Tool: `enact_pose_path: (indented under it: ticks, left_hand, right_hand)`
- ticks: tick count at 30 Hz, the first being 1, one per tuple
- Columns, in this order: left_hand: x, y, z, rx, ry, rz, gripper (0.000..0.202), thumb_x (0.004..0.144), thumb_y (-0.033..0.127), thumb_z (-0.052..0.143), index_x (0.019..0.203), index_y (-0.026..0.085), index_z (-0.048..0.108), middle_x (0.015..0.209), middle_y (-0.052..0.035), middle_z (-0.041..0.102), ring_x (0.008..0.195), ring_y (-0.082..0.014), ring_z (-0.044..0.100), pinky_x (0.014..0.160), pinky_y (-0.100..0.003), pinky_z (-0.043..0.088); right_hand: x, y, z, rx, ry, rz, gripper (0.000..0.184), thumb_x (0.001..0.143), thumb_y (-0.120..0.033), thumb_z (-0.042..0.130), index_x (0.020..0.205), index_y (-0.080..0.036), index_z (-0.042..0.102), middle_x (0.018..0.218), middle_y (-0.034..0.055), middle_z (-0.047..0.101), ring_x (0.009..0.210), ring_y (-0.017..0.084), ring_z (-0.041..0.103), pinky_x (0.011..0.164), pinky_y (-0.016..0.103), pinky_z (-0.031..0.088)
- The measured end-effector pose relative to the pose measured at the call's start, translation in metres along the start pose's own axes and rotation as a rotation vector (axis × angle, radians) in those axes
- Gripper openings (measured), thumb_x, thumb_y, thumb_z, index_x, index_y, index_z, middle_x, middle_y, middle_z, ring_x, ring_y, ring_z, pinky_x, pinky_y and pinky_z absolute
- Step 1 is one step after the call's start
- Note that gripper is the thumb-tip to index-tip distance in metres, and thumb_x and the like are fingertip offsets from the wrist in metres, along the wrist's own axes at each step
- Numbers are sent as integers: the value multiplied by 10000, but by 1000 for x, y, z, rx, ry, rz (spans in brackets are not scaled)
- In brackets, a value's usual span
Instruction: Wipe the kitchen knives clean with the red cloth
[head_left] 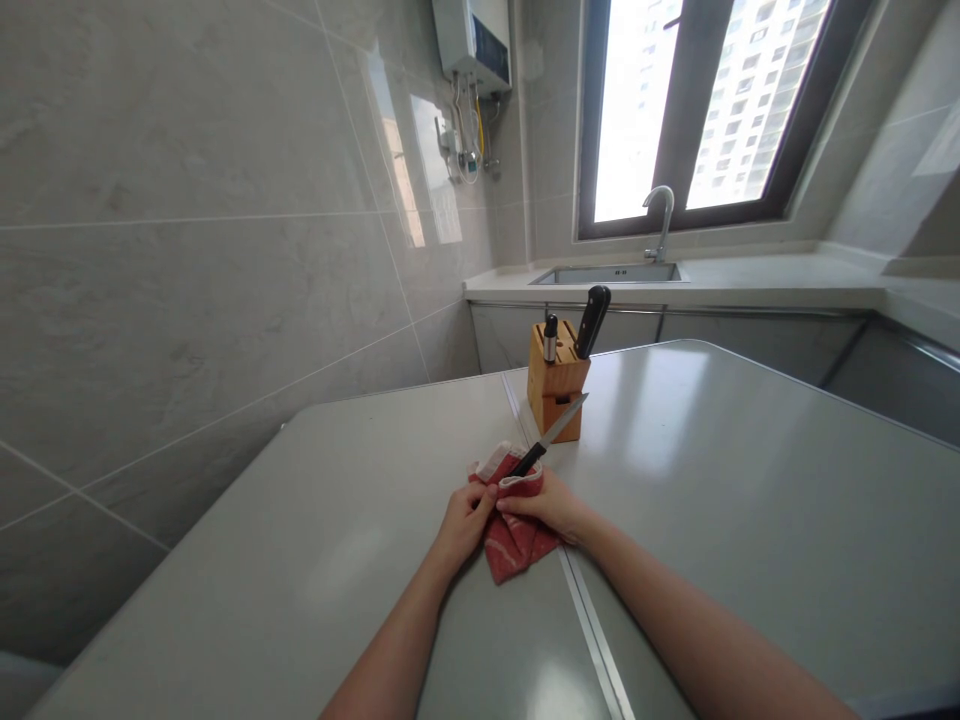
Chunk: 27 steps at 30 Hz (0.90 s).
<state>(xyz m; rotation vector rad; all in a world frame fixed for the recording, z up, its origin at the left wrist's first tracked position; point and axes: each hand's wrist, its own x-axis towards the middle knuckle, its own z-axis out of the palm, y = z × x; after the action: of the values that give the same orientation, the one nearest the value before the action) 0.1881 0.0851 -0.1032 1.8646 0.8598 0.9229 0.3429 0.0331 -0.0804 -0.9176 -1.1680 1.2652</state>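
Observation:
A red-and-white cloth (516, 535) lies bunched on the grey table top (315, 560), pinched between my two hands. My left hand (465, 525) grips its left side, and my right hand (540, 500) presses over its upper fold. A kitchen knife (551, 435) sticks out of the cloth, its black handle partly wrapped and its steel blade pointing away toward a wooden knife block (556, 385). The blade tip stops beside the block, and I cannot tell whether they touch. Two dark handles stand in the block, and the knife's lower end is hidden by the cloth.
Behind the table stands a counter with a steel sink (607, 274) and a curved faucet (661, 222) below a bright window (697, 115). A wall-mounted water heater (472, 40) hangs on the tiled wall at the left. The table has a metal seam near my hands.

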Motion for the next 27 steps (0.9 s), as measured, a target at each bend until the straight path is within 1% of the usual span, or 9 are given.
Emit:
enact_pose_path:
  ticks: [4, 9, 12, 16, 19, 22, 27]
  left_hand:
    - [0, 4, -1, -6, -10, -3, 549, 808, 600, 434, 592, 117, 582, 592, -10, 546, 587, -136, 465, 586, -238, 378]
    - [0, 7, -1, -11, -28, 6, 528, 824, 579, 428, 629, 116, 590, 617, -12, 550, 616, -140, 464, 613, -241, 380]
    - [-1, 6, -1, -27, -18, -4, 530, 833, 582, 404, 606, 126, 549, 598, 2, 508, 595, -127, 433, 589, -235, 361]
    - [-1, 4, 0, -50, -5, -45, 544, 834, 603, 376, 579, 140, 503, 569, 12, 468, 564, -117, 403, 548, -230, 337]
    - [0, 4, 0, -33, -11, -36, 539, 816, 607, 411, 578, 135, 515, 567, 11, 469, 574, -120, 406, 561, -233, 344]
    - [0, 4, -1, -25, -19, -27, 527, 814, 588, 436, 581, 127, 537, 570, 9, 479, 578, -120, 410, 566, -232, 347]
    - [0, 3, -2, -34, -22, -24, 507, 825, 562, 444, 613, 119, 573, 593, 3, 510, 599, -123, 427, 576, -226, 361]
  right_hand:
    - [0, 2, -1, -21, 46, 28, 423, 567, -306, 793, 941, -181, 639, 970, 57, 692, 971, 232, 617, 915, 398, 458]
    - [0, 2, 0, 55, 16, 19, 427, 587, -306, 785, 973, -189, 643, 1029, 75, 685, 989, 243, 619, 938, 422, 442]
    - [0, 0, 1, 82, 11, 5, 426, 601, -314, 777, 984, -185, 643, 1059, 80, 677, 996, 245, 619, 951, 425, 432]
    - [0, -1, 0, 61, 18, 23, 440, 584, -337, 784, 971, -180, 647, 1019, 79, 689, 979, 254, 622, 931, 429, 444]
    - [1, 1, -1, 26, 23, 22, 460, 566, -343, 792, 970, -183, 640, 1010, 76, 686, 988, 255, 616, 933, 428, 445]
    - [1, 3, -1, 10, 33, 6, 472, 577, -328, 785, 989, -174, 615, 1026, 76, 675, 1007, 243, 606, 939, 424, 442]
    - [1, 2, 0, 40, 23, 14, 453, 593, -320, 777, 987, -174, 605, 1021, 75, 680, 1010, 235, 609, 933, 411, 446]
